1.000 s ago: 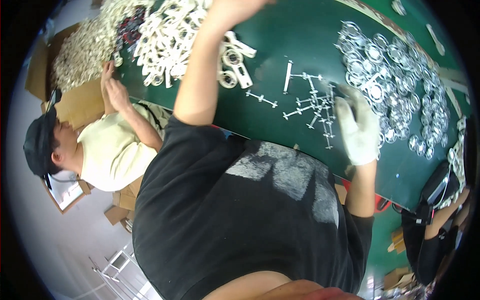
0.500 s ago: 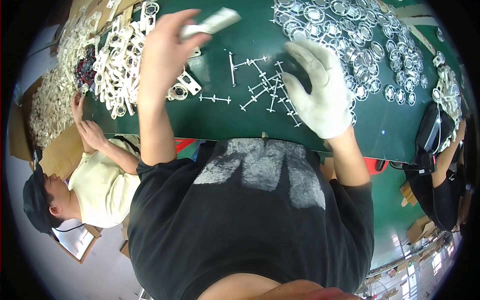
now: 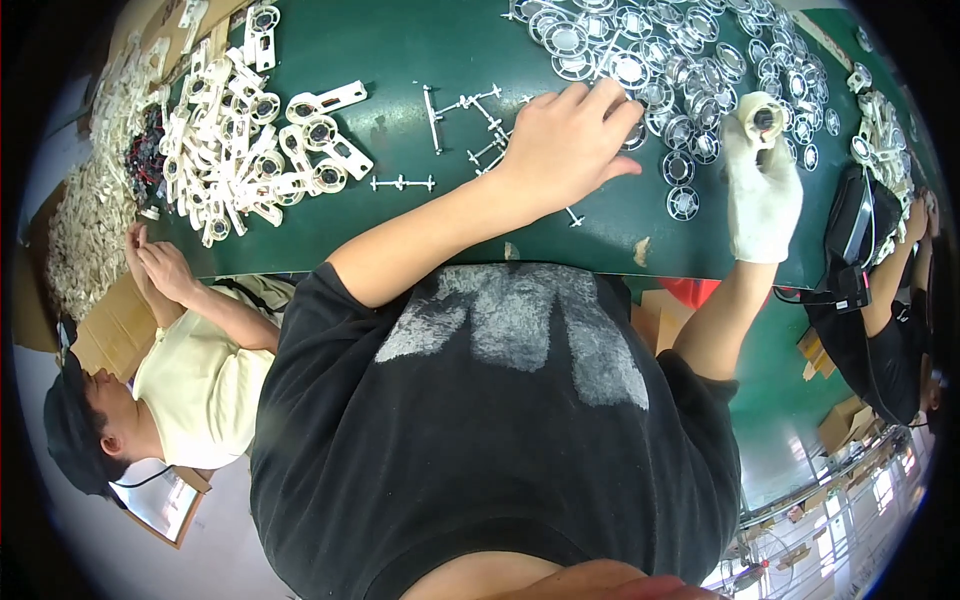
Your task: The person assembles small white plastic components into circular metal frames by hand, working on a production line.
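My left hand (image 3: pixel 572 142), bare, reaches across to the right over the green table. Its fingers bend at the near edge of a heap of silver spoked discs (image 3: pixel 678 168), thumb held apart, with nothing visible in the grasp. My right hand (image 3: pixel 765 205), in a white glove, is closed on a white plastic housing (image 3: pixel 752 106), its round end with a dark centre facing up. Small silver cross-barred rods (image 3: pixel 403 183) lie in the middle, partly hidden under my left forearm. White long-handled housings with round ends (image 3: pixel 318 132) lie piled to the left.
Further left rises a big heap of white parts (image 3: pixel 88 210), beside small dark red-and-black pieces (image 3: pixel 146 160). A co-worker (image 3: pixel 195 390) sits at the left. Another person (image 3: pixel 865 350) is at the right rim, near a black bag (image 3: pixel 850 235) on the table (image 3: pixel 440 235).
My left hand has swung right to the silver discs and no longer holds the white housing. My right hand has moved right and now grips a white housing.
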Motion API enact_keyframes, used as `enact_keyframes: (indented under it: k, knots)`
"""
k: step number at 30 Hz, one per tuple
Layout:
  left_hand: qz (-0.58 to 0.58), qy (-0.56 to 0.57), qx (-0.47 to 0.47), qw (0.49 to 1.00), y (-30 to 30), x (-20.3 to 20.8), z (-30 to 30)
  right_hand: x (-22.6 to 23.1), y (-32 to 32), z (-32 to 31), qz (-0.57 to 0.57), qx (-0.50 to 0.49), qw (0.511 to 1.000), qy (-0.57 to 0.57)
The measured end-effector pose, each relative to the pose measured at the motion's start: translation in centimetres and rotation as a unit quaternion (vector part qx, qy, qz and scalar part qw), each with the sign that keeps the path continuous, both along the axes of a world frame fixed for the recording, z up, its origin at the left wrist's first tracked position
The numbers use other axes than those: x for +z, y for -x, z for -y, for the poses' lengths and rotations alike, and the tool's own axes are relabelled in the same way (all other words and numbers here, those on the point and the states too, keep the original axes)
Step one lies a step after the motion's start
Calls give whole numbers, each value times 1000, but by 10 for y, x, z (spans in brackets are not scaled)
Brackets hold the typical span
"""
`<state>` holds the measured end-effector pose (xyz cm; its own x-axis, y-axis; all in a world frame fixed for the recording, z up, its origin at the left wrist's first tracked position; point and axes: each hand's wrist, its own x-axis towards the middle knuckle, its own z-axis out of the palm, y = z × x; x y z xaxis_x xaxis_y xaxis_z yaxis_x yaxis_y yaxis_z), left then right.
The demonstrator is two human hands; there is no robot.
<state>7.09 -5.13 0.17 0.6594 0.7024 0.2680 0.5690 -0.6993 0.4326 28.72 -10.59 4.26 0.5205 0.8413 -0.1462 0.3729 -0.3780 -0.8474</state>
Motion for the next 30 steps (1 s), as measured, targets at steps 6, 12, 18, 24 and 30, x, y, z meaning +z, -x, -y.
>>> enact_keyframes:
  k: [6, 12, 18, 24, 30]
  knots:
    - [161, 76, -69, 982, 23, 13, -13, 19, 26, 5, 86, 95, 983, 127]
    - [262, 131, -81, 953, 61, 36, -24, 42, 82, -24, 213, 346, 884, 233]
    - [254, 98, -8, 962, 79, 30, -26, 37, 110, -45, 230, 418, 870, 125]
    - [194, 50, 58, 978, 93, 33, -19, 15, 105, -44, 182, 440, 877, 71]
    - [163, 112, -47, 979, 102, 26, -26, 27, 112, -43, 183, 416, 886, 91]
